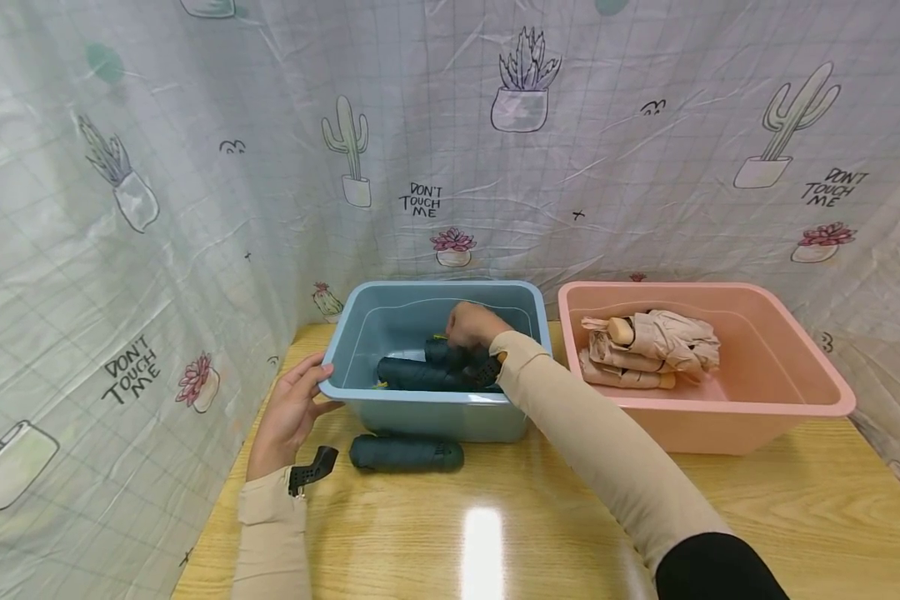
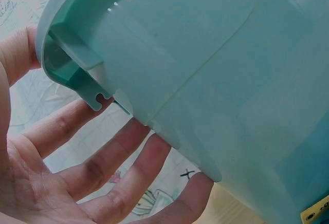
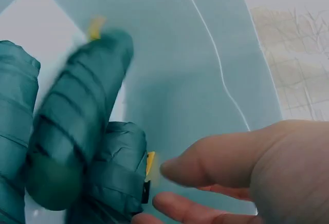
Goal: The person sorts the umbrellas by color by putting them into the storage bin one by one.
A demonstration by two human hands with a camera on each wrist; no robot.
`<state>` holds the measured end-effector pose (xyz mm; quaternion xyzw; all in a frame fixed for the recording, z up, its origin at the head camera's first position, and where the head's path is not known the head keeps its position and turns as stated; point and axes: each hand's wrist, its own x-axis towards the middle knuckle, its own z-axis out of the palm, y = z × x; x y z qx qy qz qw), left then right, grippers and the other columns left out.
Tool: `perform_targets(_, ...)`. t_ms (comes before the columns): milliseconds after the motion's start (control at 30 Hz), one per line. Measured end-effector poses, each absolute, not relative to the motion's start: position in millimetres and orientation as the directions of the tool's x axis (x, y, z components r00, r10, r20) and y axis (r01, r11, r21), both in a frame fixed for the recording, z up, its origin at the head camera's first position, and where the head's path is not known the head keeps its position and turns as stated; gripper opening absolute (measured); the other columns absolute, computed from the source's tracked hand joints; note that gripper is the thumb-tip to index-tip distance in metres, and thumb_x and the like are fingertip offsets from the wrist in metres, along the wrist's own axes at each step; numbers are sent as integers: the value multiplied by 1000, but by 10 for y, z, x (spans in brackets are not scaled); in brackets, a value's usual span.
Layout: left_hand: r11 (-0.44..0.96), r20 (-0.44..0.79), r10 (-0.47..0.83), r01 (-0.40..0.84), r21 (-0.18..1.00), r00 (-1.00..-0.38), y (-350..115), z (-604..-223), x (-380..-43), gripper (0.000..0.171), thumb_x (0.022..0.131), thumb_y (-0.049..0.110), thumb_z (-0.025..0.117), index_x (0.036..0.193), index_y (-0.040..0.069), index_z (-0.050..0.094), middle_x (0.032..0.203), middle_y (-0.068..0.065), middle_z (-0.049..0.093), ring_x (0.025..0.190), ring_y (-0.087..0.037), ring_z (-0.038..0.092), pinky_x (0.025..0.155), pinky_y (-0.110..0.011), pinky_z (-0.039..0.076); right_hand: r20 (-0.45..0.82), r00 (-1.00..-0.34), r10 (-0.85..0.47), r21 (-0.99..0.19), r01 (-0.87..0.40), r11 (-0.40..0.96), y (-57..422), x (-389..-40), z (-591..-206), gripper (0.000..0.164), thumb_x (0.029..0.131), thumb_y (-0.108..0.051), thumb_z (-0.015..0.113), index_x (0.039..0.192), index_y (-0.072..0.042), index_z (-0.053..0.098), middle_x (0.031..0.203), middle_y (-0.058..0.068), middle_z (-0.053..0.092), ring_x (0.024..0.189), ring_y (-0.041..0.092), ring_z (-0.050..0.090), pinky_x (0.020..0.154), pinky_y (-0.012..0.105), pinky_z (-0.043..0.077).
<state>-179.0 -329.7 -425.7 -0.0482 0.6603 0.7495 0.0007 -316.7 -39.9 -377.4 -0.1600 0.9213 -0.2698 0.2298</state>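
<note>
My left hand [image 1: 294, 408] holds the left rim of the blue bin [image 1: 427, 415], thumb over the edge and fingers against the outer wall [image 2: 205, 90]. Inside the bin my right hand [image 1: 474, 323] hovers by several dark green, cylindrical cloth rolls [image 1: 412, 374] that look like folded umbrellas in sleeves. Thumb and fingers [image 3: 205, 162] stand apart with nothing between them. Beside those fingers lies a roll with a yellow tag [image 3: 121, 157]; a blurred roll [image 3: 77, 111] slants nearby. Another dark green roll [image 1: 407, 453] lies on the table before the bin.
To the right stands a pink bin [image 1: 720, 429] holding several beige folded umbrellas [image 1: 675, 342], one with a wooden handle. Both bins sit on a wooden table [image 1: 390, 542]. A cactus-print curtain [image 1: 450, 150] hangs close behind and along the left side.
</note>
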Motion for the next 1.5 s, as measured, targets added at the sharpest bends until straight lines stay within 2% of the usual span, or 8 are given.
perform_targets(167, -122, -70, -68, -62, 991, -995, -3299, -4255, -1792, 24, 103, 22, 61, 125, 17, 69, 108, 9, 75, 97, -10, 72, 79, -40, 59, -282, -841, -462, -639, -194, 744, -367, -3107, -3671, 17, 101, -13, 58, 90, -6, 70, 85, 6, 65, 71, 22, 60, 69, 38, 55)
perform_targets(267, -117, -76, -71, -67, 991, -995, -3295, -4255, -1789, 27, 103, 22, 61, 128, 15, 68, 110, 8, 74, 99, -11, 71, 80, -41, 59, -285, -826, -485, -695, -170, 699, -351, -3049, -3531, 13, 100, -15, 60, 108, -8, 69, 98, 12, 67, 79, 27, 63, 78, 45, 55)
perform_targets(367, -110, -76, -73, -67, 992, -994, -3292, -4259, -1794, 30, 103, 23, 61, 131, 11, 66, 112, 8, 73, 101, -12, 71, 80, -41, 59, -282, -812, -511, -739, -156, 655, -322, -2979, -3365, 16, 101, -19, 60, 113, -10, 66, 96, 12, 68, 73, 21, 61, 72, 40, 53)
perform_targets(533, -106, -82, -67, -75, 992, -994, -3291, -4259, -1808, 36, 104, 24, 61, 136, 6, 61, 114, 7, 73, 103, -13, 71, 81, -41, 59, -221, -794, -566, -807, -177, 563, -235, -2834, -3144, 20, 103, -21, 60, 119, -11, 64, 101, 8, 65, 72, 16, 59, 66, 30, 47)
perform_targets(800, -109, -71, -65, -64, 992, -995, -3303, -4235, -1811, 36, 104, 23, 60, 135, 6, 62, 111, 7, 73, 100, -13, 71, 81, -40, 60, -6, -767, -642, -811, -372, 452, -84, -2490, -3007, 20, 103, -25, 61, 121, -16, 65, 107, 7, 70, 89, 19, 66, 72, 33, 50)
perform_targets(1033, -116, -74, -69, -66, 991, -995, -3305, -4247, -1803, 35, 104, 23, 60, 135, 6, 62, 109, 7, 74, 99, -12, 71, 81, -40, 59, 216, -661, -718, -832, -509, 219, 60, -2181, -3040, 17, 103, -16, 62, 119, -12, 66, 95, 4, 67, 83, 23, 65, 76, 34, 53)
perform_targets(1300, -118, -83, -73, -74, 990, -994, -3296, -4258, -1787, 38, 104, 22, 60, 138, 5, 60, 111, 7, 74, 100, -13, 71, 81, -41, 59, 262, -508, -821, -866, -499, 33, 163, -1815, -3342, 19, 102, -11, 62, 120, -7, 65, 98, 4, 68, 86, 14, 65, 82, 31, 57)
perform_targets(1500, -118, -85, -70, -76, 990, -994, -3285, -4255, -1784, 41, 104, 23, 61, 140, 4, 58, 113, 7, 73, 101, -13, 71, 82, -41, 59, 268, -460, -846, -897, -439, -45, 224, -1602, -3681, 18, 104, -11, 59, 120, -8, 64, 98, 9, 68, 86, 10, 65, 81, 32, 58)
